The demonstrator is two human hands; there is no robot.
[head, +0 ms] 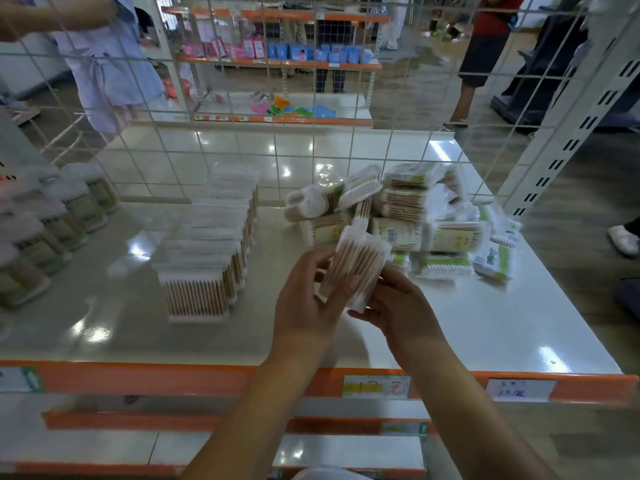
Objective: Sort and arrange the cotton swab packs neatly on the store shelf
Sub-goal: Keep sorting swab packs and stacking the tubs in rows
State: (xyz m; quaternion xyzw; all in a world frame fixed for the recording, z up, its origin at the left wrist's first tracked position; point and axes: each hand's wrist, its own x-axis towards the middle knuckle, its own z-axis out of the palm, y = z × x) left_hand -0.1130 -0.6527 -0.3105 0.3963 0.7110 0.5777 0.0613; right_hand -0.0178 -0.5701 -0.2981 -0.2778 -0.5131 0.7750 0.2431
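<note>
Hands meet over the front half of the white shelf (pixel 450 334), both wrapped round one clear pack of wooden-stemmed cotton swabs (pixel 356 268). The left hand (pixel 308 299) curls its fingers along the pack's left edge, thumb up near the top; the right hand (pixel 398 306) cups the lower right corner from beneath. The held pack is tilted, its top leaning away to the right, and it is lifted clear of the shelf surface.

Along the shelf's front lip runs an orange price strip (pixel 207 379) with a yellow-and-white label (pixel 375 386) and a white handwritten label (pixel 519 389); the writing is too blurred to read.

To the left of the hands stands a tidy row of upright swab packs (pixel 207 258), lined one behind another toward the back. Farther left, another row of blurred packs with greenish labels (pixel 59 216) runs along the shelf's edge.

Just beyond the hands, to the right, lies a loose heap of mixed swab packs (pixel 408 216), some with green-printed wrappers, lying at all angles and touching one another.

Behind everything rises a white wire grid panel (pixel 277 147). Through it show other shelves with pink and blue goods (pixel 287 51) and people standing on the shop floor.
</note>
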